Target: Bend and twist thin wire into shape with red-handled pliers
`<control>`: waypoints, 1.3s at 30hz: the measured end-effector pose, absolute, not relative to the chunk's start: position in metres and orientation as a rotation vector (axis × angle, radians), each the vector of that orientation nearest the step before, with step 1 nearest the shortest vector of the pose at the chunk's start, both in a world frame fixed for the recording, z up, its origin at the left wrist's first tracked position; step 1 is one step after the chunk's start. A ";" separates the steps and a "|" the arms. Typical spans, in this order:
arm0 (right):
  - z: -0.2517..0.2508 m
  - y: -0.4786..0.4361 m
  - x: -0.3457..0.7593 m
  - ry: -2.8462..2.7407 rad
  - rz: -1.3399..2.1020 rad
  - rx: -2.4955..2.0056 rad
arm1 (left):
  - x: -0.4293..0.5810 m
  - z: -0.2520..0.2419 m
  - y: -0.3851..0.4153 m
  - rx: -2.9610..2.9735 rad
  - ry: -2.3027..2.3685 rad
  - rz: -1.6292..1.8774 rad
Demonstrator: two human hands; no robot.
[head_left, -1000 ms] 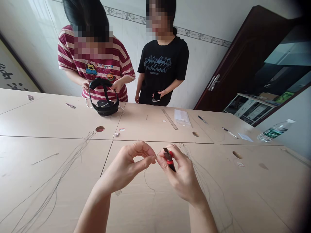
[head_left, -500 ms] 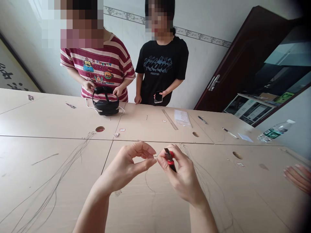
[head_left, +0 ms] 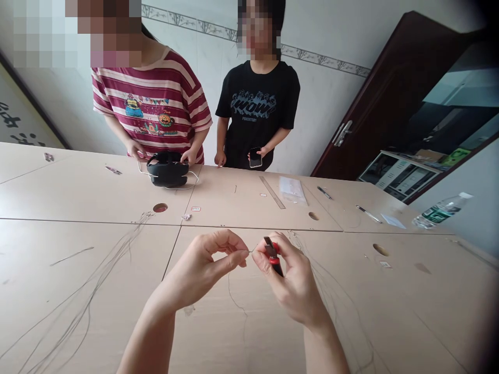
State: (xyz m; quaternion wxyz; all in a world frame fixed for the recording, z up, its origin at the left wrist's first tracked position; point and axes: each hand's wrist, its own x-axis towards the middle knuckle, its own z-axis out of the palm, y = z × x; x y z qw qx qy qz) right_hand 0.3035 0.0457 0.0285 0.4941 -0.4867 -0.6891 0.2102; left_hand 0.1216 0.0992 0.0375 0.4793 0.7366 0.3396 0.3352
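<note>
Thumb and fingertips of my left hand (head_left: 212,265) are pinched on a thin grey wire (head_left: 234,302), whose loose end hangs below in a curve. Close by on the right, my right hand (head_left: 290,275) pinches the same strand between thumb and index finger, with a short stretch showing between the hands. Small pliers (head_left: 276,266) with red and black handles are tucked in my right palm, dark jaws pointing up. My fingers hide the exact pinch points.
Bundles of long thin wires (head_left: 93,283) lie left and right. Across the table (head_left: 218,337) are a ruler (head_left: 273,192), a plastic bag (head_left: 292,190), pens (head_left: 369,214) and a water bottle (head_left: 442,210). Two people stand opposite, one holding a black headset (head_left: 168,171), the other a phone (head_left: 255,157).
My left fingertips have shifted slightly left and the hanging wire has swung left. Across the table, the headset has tilted and its holder has leaned left. The hand at the right edge has gone.
</note>
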 end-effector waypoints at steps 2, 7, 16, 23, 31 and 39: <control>0.029 0.046 0.303 -1.673 0.500 -1.179 | 0.122 0.038 0.099 1.807 0.839 0.812; 0.029 0.046 0.303 -1.677 0.485 -1.197 | 0.121 0.039 0.099 1.821 0.869 0.801; 0.027 0.046 0.304 -1.679 0.470 -1.219 | 0.118 0.038 0.099 1.820 0.882 0.799; 0.029 0.045 0.302 -1.685 0.476 -1.214 | 0.119 0.039 0.098 1.739 0.792 0.833; 0.030 0.046 0.301 -1.706 0.460 -1.221 | 0.122 0.040 0.097 1.790 0.814 0.814; 0.026 0.046 0.305 -1.675 0.452 -1.199 | 0.120 0.040 0.099 1.813 0.861 0.827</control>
